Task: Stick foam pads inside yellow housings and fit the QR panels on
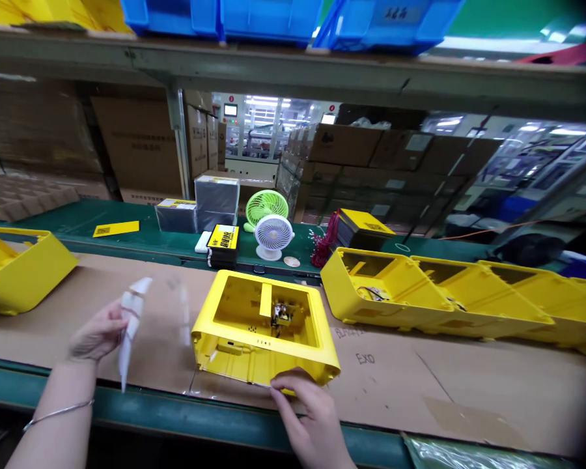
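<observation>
From here I can't make out the parts on the small circuit board (282,314) inside the yellow plastic housing (234,345); they're too small. The clear plastic sheet (183,312) by the left hand (97,331) looks faint and blurred. The right hand (307,413) hides the housing's near corner, and the frame's top edge cuts off the blue bins (268,16).

A plastic housing (266,326) sits on a cardboard sheet (385,391), more housings (434,293) to its right, a fan (273,236) behind

Handwritten "EXO" (365,358) on cardboard (395,391)
</observation>
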`<state>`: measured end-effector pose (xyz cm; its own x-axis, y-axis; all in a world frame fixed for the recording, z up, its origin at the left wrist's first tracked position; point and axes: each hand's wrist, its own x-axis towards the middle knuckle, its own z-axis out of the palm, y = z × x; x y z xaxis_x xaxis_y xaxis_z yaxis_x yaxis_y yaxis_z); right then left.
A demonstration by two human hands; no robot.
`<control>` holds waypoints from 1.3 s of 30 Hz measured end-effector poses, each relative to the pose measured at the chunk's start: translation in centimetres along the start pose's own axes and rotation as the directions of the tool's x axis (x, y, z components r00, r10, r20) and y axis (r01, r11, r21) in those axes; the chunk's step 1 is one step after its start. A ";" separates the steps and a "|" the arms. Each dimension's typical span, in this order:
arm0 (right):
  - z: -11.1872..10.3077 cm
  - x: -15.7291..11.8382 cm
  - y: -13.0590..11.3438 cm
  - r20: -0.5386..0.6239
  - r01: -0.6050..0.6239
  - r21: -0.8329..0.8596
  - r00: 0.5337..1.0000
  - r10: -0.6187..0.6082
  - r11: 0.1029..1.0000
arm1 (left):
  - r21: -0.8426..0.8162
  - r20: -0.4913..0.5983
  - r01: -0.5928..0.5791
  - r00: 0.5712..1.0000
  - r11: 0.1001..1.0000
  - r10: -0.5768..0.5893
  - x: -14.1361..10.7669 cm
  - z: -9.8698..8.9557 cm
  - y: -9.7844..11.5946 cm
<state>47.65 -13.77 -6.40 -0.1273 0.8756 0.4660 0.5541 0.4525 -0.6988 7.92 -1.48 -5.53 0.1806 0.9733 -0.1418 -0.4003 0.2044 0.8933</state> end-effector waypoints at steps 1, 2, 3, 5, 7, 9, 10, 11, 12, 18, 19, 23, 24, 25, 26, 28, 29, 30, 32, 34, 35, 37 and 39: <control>0.0 0.0 0.1 -0.001 -0.009 -0.007 1.000 0.009 1.000 | 0.072 0.007 0.088 0.996 0.994 -0.089 -0.5 -0.1 -0.7; 0.0 -0.1 0.2 -0.003 -0.015 -0.015 1.000 0.015 1.000 | 0.146 -0.019 0.182 0.983 0.972 -0.182 -0.9 -0.3 -1.3; 0.0 -0.1 0.3 -0.006 -0.021 -0.024 1.000 0.020 1.000 | 0.211 -0.067 0.271 0.963 0.939 -0.263 -1.3 -0.6 -1.9; 0.1 -0.1 0.4 -0.021 -0.025 -0.036 0.999 0.024 0.999 | 0.307 -0.179 0.381 0.923 0.872 -0.341 -1.7 -1.4 -2.6; 0.3 -0.1 0.4 -0.043 -0.022 -0.034 0.999 0.020 0.999 | 0.408 -0.241 0.402 0.913 0.820 -0.328 -1.5 -2.0 -2.9; 0.6 0.0 0.4 -0.058 -0.019 -0.021 0.998 0.018 1.000 | 0.547 -0.279 0.352 0.932 0.760 -0.231 -0.8 -1.9 -3.1; 0.8 0.1 0.4 -0.065 -0.019 -0.015 0.998 0.018 1.000 | 0.619 -0.306 0.320 0.939 0.717 -0.156 -0.2 -1.6 -3.2; 1.0 0.2 0.4 -0.074 -0.023 -0.009 0.997 0.022 1.000 | 0.683 -0.326 0.288 0.943 0.672 -0.073 0.4 -1.3 -3.4; 1.2 0.3 0.4 -0.084 -0.028 -0.003 0.996 0.027 1.000 | 0.733 -0.340 0.259 0.940 0.628 0.009 1.2 -0.8 -3.6; 2.0 1.2 0.5 -0.184 -0.121 -0.014 0.976 0.117 0.992 | 0.825 -0.353 0.141 0.885 0.548 0.303 5.9 2.3 -4.8; 2.2 1.2 0.7 -0.207 -0.123 -0.031 0.972 0.114 0.992 | 0.832 -0.348 0.117 0.871 0.543 0.347 6.3 2.9 -4.8; 3.0 1.4 1.5 -0.280 -0.040 -0.143 0.960 -0.001 0.989 | 0.852 -0.306 -0.032 0.780 0.523 0.546 5.7 6.3 -4.7; 3.2 1.5 1.8 -0.302 -0.028 -0.197 0.953 -0.033 0.980 | 0.848 -0.285 -0.083 0.763 0.524 0.581 5.0 7.3 -4.8; 3.4 1.6 2.0 -0.329 -0.031 -0.263 0.943 -0.059 0.964 | 0.839 -0.257 -0.135 0.755 0.527 0.603 4.1 8.4 -5.1; 3.6 1.8 2.2 -0.352 -0.040 -0.328 0.932 -0.082 0.944 | 0.821 -0.228 -0.190 0.755 0.538 0.614 3.1 9.5 -5.5; 3.9 2.5 2.5 -0.351 -0.060 -0.391 0.932 -0.088 0.918 | 0.751 -0.153 -0.311 0.777 0.583 0.611 1.0 11.3 -6.7; 4.0 3.0 2.6 -0.332 -0.068 -0.382 0.941 -0.067 0.922 | 0.654 -0.104 -0.395 0.797 0.645 0.595 0.1 12.1 -7.4; 4.1 3.5 2.7 -0.305 -0.084 -0.353 0.952 -0.029 0.932 | 0.570 -0.057 -0.433 0.827 0.699 0.559 -0.6 12.7 -8.2; 4.3 4.5 2.9 -0.238 -0.139 -0.283 0.969 0.071 0.949 | 0.449 0.001 -0.427 0.879 0.785 0.477 -1.6 13.6 -9.9; 4.4 5.4 3.2 -0.172 -0.196 -0.247 0.973 0.156 0.949 | 0.430 -0.021 -0.331 0.926 0.840 0.376 -1.8 14.0 -11.4; 4.4 5.7 3.5 -0.132 -0.215 -0.232 0.973 0.188 0.949 | 0.429 -0.062 -0.272 0.943 0.862 0.328 -1.8 14.1 -12.1; 4.2 6.1 3.9 -0.064 -0.233 -0.189 0.972 0.225 0.954 | 0.435 -0.152 -0.193 0.947 0.879 0.283 -1.6 14.3 -13.1; 3.8 6.2 4.4 -0.037 -0.252 -0.158 0.968 0.250 0.955 | 0.473 -0.190 -0.191 0.931 0.860 0.311 -1.7 14.3 -13.9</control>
<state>46.15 -5.75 -8.67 0.0455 0.9540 0.2965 0.6910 0.1843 -0.6990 26.01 -7.50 -11.58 -0.1270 0.9898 0.0646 0.0456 -0.0592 0.9972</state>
